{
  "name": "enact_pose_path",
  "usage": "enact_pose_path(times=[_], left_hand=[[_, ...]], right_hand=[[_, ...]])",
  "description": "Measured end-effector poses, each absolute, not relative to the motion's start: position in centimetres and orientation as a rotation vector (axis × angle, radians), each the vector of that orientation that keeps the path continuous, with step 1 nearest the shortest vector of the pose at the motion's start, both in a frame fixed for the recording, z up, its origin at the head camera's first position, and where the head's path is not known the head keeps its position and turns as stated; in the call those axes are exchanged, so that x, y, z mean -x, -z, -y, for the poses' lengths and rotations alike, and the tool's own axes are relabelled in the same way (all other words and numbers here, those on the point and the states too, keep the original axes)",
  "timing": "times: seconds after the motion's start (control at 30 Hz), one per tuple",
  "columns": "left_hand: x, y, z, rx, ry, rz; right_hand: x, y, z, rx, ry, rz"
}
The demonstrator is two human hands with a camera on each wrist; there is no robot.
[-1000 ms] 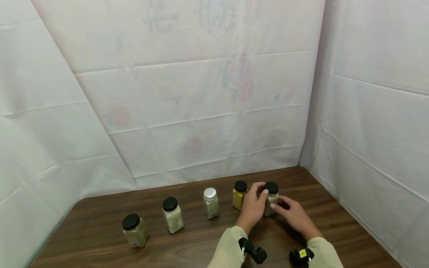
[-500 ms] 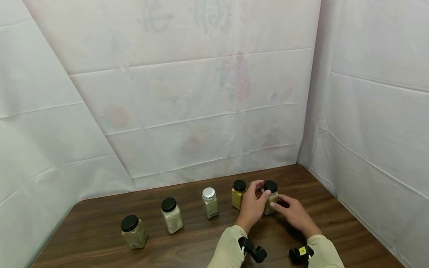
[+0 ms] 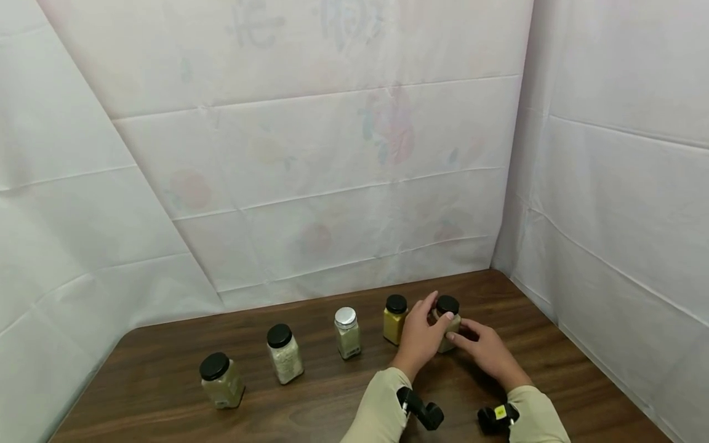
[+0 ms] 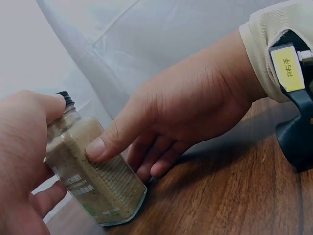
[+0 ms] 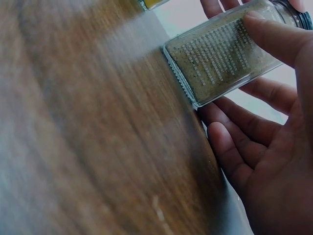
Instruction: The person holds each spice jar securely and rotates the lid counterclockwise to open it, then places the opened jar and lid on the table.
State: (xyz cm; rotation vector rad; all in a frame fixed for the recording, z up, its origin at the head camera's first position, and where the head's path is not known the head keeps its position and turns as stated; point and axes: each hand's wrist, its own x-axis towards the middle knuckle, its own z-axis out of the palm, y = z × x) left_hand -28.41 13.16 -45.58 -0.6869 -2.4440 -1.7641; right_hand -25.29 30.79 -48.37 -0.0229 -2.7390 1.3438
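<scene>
A square glass spice jar (image 3: 446, 325) with a black cap and speckled tan powder stands on the table at the right end of a row. My left hand (image 3: 419, 337) holds its upper left side, the thumb by the neck in the left wrist view. From the right, my right hand (image 3: 490, 357) grips the same jar, its thumb (image 4: 98, 148) on the printed face and its fingers (image 5: 239, 129) at the far side and near the base. Close to my left hand stands a jar of yellow powder (image 3: 394, 326) with a black cap.
Farther left on the wooden table (image 3: 310, 412) stand a silver-capped jar (image 3: 348, 338), a black-capped jar of pale contents (image 3: 286, 360) and a wider black-capped jar (image 3: 223, 387). White cloth walls (image 3: 332, 246) enclose the back and sides.
My left thumb and fingers have shifted slightly up and right around the jar's top, and the fingers look straighter. The right hand and the other jars stay about where they were.
</scene>
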Motion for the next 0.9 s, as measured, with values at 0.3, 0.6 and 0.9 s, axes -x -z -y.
enact_pose_path(times=[0.3, 0.6, 0.9], left_hand=[[28.32, 45.56, -12.85, 0.674, 1.733, 2.479], [28.25, 45.53, -13.05, 0.657, 1.866, 2.375], [28.15, 45.52, -13.18, 0.598, 1.947, 2.334]], right_hand=[[25.36, 48.38, -30.35, 0.009, -1.371, 2.719], [25.46, 48.24, -30.6, -0.003, -1.364, 2.712], [25.41, 48.26, -30.64, -0.005, -1.353, 2.701]])
